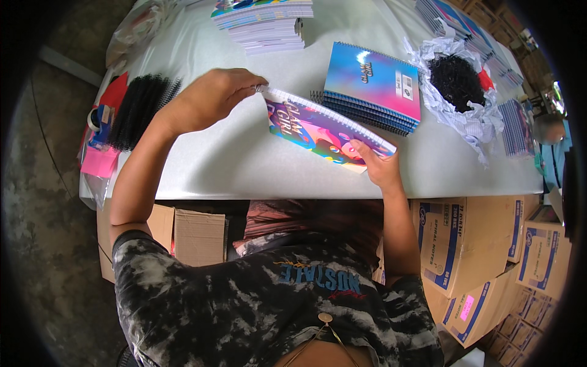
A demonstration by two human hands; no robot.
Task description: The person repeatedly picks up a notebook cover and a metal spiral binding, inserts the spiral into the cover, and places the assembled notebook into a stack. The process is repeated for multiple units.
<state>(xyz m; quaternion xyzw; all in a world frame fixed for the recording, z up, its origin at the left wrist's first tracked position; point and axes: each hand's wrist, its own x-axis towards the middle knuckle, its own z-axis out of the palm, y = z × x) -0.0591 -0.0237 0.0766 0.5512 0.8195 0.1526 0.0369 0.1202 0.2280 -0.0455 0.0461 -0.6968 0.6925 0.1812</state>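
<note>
A notebook with a purple, pink and multicoloured cover (312, 131) is held tilted above the table, its row of punched holes along the upper edge. My right hand (382, 166) grips its right end, thumb on the cover and fingers behind. At the notebook's upper left corner my left hand (214, 98) is closed in a pinch. Something small and shiny shows at those fingertips, too small to make out. Just behind lies a stack of blue and pink spiral notebooks (373, 79) with black coils.
Black spiral coils (143, 110) lie at the left, beside a tape roll (93, 119) and a pink pad (99, 162). A stack of unbound notebooks (266, 30) stands at the back. Crumpled paper (477, 131) holds black scraps (455, 82). Cardboard boxes (477, 238) stand below right; a person (553, 144) is at far right.
</note>
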